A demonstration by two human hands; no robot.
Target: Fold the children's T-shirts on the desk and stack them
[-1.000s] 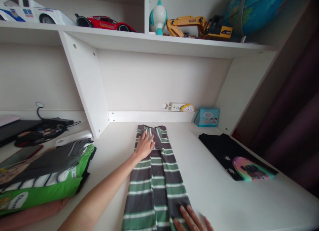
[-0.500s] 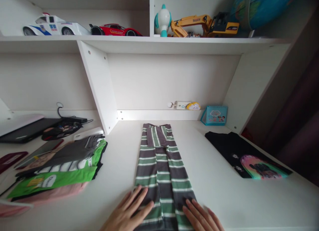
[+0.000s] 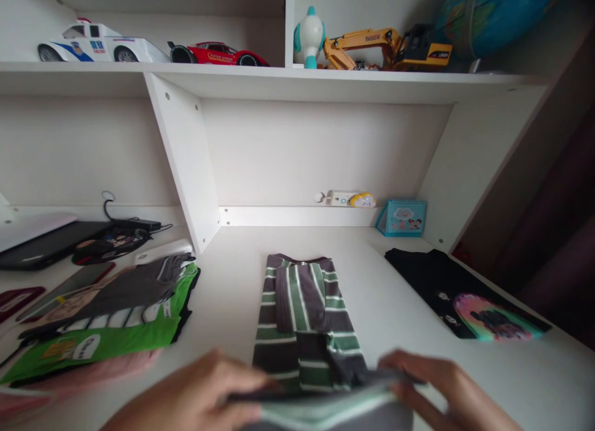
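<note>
A striped shirt (image 3: 307, 307) in dark grey, green and white lies lengthwise on the white desk, folded narrow, with a sleeve laid flat on top near the collar. My left hand (image 3: 209, 387) pinches the left corner of its near edge. At the right corner, my right hand (image 3: 437, 387) grips the same edge between thumb and fingers. Between the two hands the near end of the cloth is raised off the desk and blurred by motion.
Folded clothes (image 3: 125, 319) are piled at the left, near a black laptop (image 3: 51, 245). A folded black T-shirt (image 3: 460, 294) lies at the right. Behind stand a small blue calendar (image 3: 402, 219) and a power strip (image 3: 341, 198). Toy vehicles (image 3: 216, 54) sit on the shelf above.
Both hands lay flat on the shirt before. Now they have taken its near edge and lifted it. The collar end has shifted toward me.
</note>
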